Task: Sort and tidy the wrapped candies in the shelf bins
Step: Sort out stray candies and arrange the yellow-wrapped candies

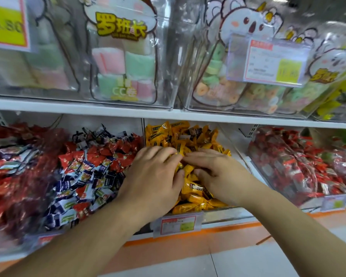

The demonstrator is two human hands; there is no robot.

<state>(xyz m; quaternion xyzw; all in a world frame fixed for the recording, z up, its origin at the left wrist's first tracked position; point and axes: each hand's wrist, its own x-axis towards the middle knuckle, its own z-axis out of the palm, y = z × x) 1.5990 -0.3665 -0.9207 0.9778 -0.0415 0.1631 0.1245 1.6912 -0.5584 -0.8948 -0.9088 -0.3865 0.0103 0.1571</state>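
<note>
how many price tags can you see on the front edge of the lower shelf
3: a red-bordered price tag below the yellow candies, a blurred tag at lower left, another tag at right. More may lie outside the frame.

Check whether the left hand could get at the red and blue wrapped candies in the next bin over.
Probably yes. The left hand rests on the yellow candies right beside the red and blue candies, whose bin looks open on top; only a thin divider stands between.

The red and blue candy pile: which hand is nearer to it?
Left. The left hand lies at the edge of the red and blue candy pile; the right hand is farther off, over the yellow candies.
</note>
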